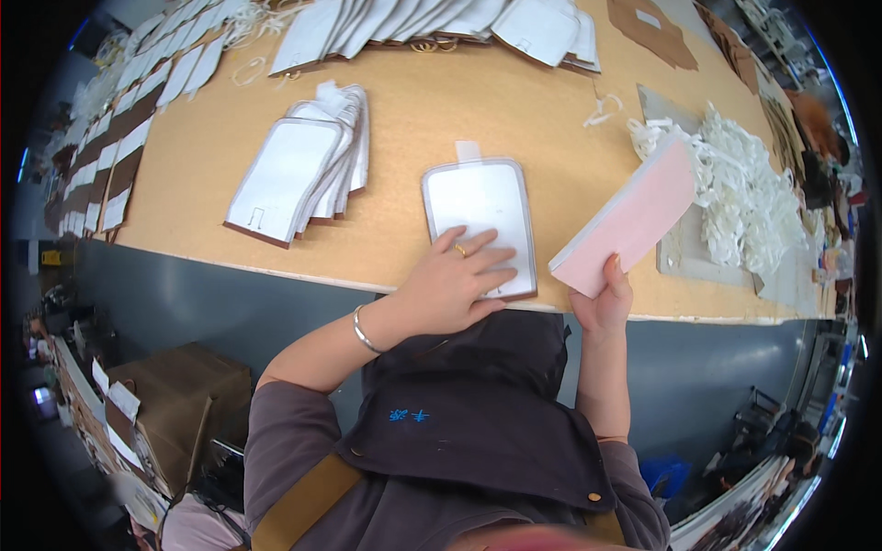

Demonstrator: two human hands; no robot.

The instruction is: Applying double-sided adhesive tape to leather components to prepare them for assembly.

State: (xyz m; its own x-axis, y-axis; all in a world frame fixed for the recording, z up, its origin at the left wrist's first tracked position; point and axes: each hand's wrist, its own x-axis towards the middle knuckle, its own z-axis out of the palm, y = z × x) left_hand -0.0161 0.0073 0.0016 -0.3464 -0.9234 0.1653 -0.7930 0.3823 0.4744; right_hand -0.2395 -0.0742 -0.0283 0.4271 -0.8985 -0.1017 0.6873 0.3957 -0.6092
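On the desk [404, 119], the heap of white strips [749, 193] could snag if the pink slab [634, 216] swung into it; that slab, gripped near its lower end by the right hand [602, 294], might tip if the hold loosened; the white panel [478, 193], lying near the desk's front edge, could skew if the left hand [464, 275], spread flat on it and grasping nothing, dragged; the slab is long, white-edged; the panel has rounded upper corners, grey border, brown lower edge and a pale tab [468, 151] on top.
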